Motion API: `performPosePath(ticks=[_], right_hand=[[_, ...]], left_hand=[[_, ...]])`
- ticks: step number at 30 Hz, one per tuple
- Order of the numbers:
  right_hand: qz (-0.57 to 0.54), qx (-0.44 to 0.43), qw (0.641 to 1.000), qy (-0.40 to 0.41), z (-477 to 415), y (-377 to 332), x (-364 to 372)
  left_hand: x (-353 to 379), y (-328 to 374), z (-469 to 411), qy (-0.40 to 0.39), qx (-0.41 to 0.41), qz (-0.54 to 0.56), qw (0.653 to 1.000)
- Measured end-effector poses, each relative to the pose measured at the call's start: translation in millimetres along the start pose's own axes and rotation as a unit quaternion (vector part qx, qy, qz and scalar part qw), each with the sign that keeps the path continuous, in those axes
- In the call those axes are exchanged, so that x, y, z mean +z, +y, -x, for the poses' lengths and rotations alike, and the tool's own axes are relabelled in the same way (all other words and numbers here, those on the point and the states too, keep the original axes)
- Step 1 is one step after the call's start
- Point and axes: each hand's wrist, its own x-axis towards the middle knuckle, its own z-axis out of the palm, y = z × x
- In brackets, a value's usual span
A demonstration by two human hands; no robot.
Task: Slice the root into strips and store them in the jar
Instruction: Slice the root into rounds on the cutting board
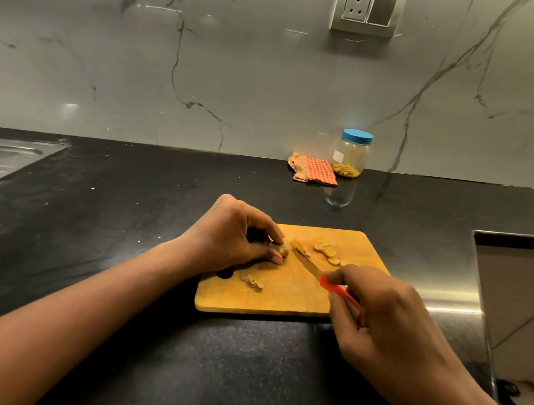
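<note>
Root [283, 250] stub on cutting board [286, 298], pinched in left hand [234, 234] grip, free end pointing right toward knife [307, 263] blade lying just beside it; right hand [388, 321] grip clamped on red handle. Lidded jar [350, 156] well behind.

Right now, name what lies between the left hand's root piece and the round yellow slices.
The red-handled knife's metal blade, over the wooden board; head view.

Kitchen in warm light
A grey veined marble wall [264, 66] carries a socket [356, 7]; below lies a black speckled table [132, 197], a steel sink [10, 158] at left.
</note>
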Motion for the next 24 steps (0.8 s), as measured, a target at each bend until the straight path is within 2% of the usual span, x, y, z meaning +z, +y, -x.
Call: performPosePath(ticks=[8,24], right_hand=[[-0.046,0.020,0.997,0.052,-7.1,-2.6,-11.9],[-0.044,0.002,0.998,0.041,-7.4,-18.5,1.6]], left_hand=[[-0.6,-1.8,0.8,0.000,0.016,-0.001,1.000],[0.4,-0.2,0.0,0.010,0.046,-0.033,0.998]])
